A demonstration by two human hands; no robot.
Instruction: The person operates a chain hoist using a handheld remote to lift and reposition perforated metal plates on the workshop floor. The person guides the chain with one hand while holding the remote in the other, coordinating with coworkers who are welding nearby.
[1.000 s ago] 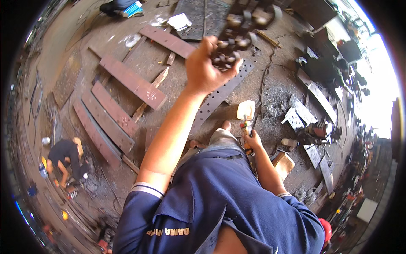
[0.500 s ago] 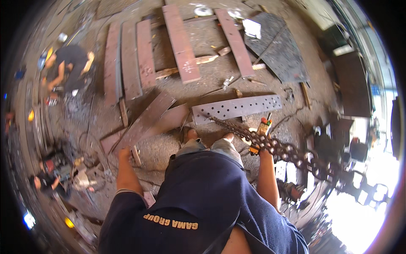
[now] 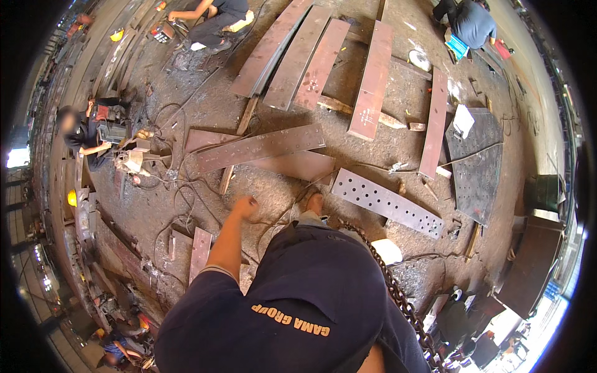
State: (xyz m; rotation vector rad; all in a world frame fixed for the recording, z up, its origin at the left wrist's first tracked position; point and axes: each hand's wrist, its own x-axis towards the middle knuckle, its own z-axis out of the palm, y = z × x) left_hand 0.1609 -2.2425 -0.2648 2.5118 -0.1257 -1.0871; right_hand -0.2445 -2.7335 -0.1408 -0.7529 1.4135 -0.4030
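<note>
My left hand [image 3: 245,207] hangs above the floor with its fingers curled in, and nothing shows in it. Nearest to it lies a reddish-brown steel plate with small holes [image 3: 267,146], crossing other plates. My right hand is out of sight behind my body. A heavy chain [image 3: 398,289] runs down along my right side. In front of my foot rests a grey steel plate drilled with many round holes [image 3: 387,204].
Long reddish steel plates [image 3: 373,81] lie over wooden blocks ahead. A dark plate [image 3: 476,168] is at the right. Cables [image 3: 186,193] snake across the floor at left. Co-workers crouch at far left [image 3: 87,137], far ahead [image 3: 221,22] and far right [image 3: 469,28].
My view has turned, so the plates appear shifted to the right. My right hand, earlier by the chain with an orange-and-yellow control pendant, has gone out of view. My left hand now shows further forward.
</note>
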